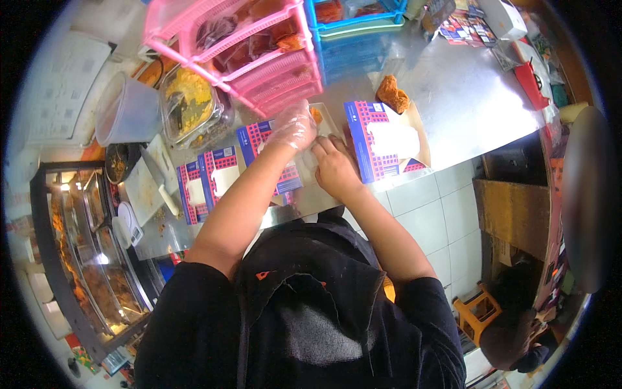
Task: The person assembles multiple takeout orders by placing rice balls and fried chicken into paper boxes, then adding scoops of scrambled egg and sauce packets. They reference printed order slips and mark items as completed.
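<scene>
My left hand [295, 127] wears a clear plastic glove and closes over a piece of fried chicken [315, 115], of which only the right edge shows. That piece is at the far end of an open paper box [335, 120]. My bare right hand [336, 167] lies on the near part of the same box, fingers stretched forward and slightly bent. Just right of it stands another open blue, pink and white box [363, 139], with a fried chicken piece [392, 95] at its far end. Several similar boxes [217, 172] line the table edge to the left, partly behind my left forearm.
A pink tiered basket [259, 78] rises right behind my hands, beside a blue basket [353, 26]. Left are a tub of yellow food [188, 97], a clear bucket [129, 110], a knife [170, 200] on a cutting board [146, 185] and a scale [128, 222]. A glass food case [94, 253] stands lower left.
</scene>
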The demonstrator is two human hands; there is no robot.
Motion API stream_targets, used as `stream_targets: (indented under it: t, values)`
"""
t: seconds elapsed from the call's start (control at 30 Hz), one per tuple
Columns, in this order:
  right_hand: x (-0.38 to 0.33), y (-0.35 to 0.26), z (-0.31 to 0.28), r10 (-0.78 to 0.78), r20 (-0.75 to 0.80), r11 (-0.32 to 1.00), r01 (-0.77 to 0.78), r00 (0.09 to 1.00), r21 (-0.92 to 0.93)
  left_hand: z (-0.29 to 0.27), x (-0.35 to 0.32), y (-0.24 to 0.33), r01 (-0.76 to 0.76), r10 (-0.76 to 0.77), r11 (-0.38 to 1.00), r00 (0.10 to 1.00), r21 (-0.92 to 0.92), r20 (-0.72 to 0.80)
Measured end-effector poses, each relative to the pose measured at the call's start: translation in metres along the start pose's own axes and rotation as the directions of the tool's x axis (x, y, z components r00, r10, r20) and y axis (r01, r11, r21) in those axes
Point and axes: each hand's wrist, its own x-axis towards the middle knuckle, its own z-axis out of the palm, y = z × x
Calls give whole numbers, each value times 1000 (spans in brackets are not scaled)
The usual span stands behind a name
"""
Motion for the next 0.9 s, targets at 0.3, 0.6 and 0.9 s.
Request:
stream_targets:
  t: [0.3,0.6,0.9]
  values:
    - [-62,-30,-60,-200,-441,885,355,875,302,-32,7,52,-359,370,929,906,88,-204]
    - [-86,122,-108,600,-621,770,-576,504,276,25,138,157,-792,766,529,600,304,230]
    - [-97,150,-99,811,-238,581,-689,534,434,11,144,136,-558,522,819,821,134,230]
